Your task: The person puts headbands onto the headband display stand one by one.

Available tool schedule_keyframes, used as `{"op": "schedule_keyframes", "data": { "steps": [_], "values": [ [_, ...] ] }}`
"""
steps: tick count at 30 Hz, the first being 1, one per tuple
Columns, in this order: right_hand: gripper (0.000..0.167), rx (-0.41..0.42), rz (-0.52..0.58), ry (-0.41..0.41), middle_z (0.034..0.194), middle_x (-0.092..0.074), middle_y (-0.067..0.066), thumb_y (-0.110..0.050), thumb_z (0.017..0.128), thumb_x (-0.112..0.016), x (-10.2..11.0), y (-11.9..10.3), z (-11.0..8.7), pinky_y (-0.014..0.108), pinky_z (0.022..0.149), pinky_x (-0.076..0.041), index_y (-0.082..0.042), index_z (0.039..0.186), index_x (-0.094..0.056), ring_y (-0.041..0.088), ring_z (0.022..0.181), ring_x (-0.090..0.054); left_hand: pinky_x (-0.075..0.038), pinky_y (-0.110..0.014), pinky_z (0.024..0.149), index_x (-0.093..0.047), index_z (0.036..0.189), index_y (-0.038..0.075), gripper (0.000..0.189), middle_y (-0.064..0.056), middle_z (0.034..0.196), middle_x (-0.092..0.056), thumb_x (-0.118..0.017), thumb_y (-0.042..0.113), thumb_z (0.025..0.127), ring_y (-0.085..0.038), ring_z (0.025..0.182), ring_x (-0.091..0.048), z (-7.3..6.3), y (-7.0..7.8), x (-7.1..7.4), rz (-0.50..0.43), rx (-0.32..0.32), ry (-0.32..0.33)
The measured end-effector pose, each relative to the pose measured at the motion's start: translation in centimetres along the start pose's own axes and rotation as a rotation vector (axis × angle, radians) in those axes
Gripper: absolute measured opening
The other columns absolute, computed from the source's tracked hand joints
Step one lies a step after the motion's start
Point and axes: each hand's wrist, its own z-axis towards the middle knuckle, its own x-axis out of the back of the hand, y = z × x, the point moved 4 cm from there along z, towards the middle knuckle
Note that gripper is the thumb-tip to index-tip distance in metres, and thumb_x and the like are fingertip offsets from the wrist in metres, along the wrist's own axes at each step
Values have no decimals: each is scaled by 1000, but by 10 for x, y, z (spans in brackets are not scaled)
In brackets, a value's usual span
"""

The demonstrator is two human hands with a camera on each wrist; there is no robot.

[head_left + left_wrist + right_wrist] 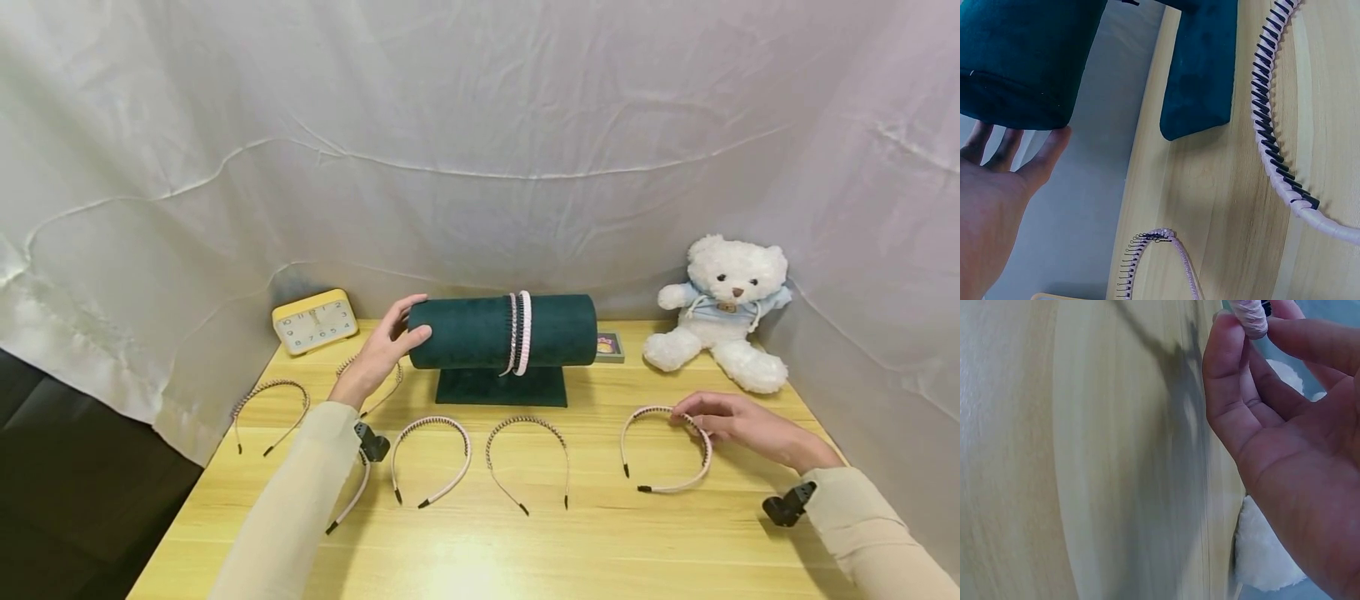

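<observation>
A dark green velvet roll display stand [465, 329] carries two headbands near its middle: a pale pink-white headband [526, 329] and a thinner braided headband [513, 329]. My left hand [384, 350] holds the roll's left end, thumb at the front and fingers over the top. The left wrist view has this hand [997, 194] below the roll's end [1022, 106], fingertips partly hidden behind it. At the right, my right hand [738, 423] pinches a pale pink headband [678, 486] on its curved side. Close up, that headband [1250, 319] sits between thumb and fingers.
Several more headbands lie on the wooden table, including a pink one [465, 467] and a braided one [527, 421]. A yellow clock [315, 321] stands back left, a white teddy bear [723, 308] back right. A small framed item [611, 347] sits behind the stand.
</observation>
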Motion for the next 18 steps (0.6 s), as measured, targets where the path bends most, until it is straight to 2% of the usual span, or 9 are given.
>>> {"op": "schedule_keyframes", "data": {
  "steps": [5,13,18],
  "values": [
    [39,14,71,-26,140,-69,4,-10,116,-48,0,-1,-3,30,93,-62,13,147,-52,10,116,-68,-18,-69,133,-39,165,43,59,0,179,-26,-63,42,111,-35,168,-20,1,-2,0,-2,-2,-1],
    [37,1,180,-18,135,-68,17,-6,115,-49,2,-2,-8,37,99,-63,14,146,-49,19,114,-73,-19,-69,133,-39,166,41,59,-1,179,-27,-63,41,111,-34,168,-21,1,-1,0,-7,-3,2],
    [30,58,264,1,129,-72,10,-2,115,-45,4,-7,-9,37,96,-64,5,141,-58,17,111,-75,-19,-70,132,-38,167,38,61,-2,179,-27,-62,40,111,-35,168,-21,1,-2,0,-2,-3,3]
  ]
}}
